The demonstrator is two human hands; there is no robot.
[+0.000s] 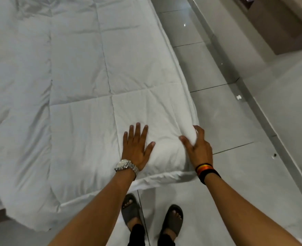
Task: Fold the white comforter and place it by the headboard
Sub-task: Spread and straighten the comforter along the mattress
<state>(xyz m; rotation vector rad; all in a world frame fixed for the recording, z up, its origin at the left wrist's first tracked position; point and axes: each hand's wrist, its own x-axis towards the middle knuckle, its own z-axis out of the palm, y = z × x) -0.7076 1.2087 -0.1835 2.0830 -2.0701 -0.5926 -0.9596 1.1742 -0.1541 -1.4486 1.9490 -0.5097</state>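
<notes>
The white quilted comforter (79, 77) lies spread over the bed and fills most of the view, its near edge hanging over the foot of the bed. My left hand (136, 146), with a silver watch on the wrist, rests flat on the comforter near its front right corner, fingers spread. My right hand (197, 145), with dark and orange bands on the wrist, grips a bunched fold of the comforter at that corner. The headboard is out of view.
Glossy light floor tiles (217, 112) run along the right side of the bed. A wall base and a brown piece of furniture (278, 23) stand at the upper right. My feet in dark sandals (171, 221) stand at the bed's foot. Small bits of debris lie on the floor.
</notes>
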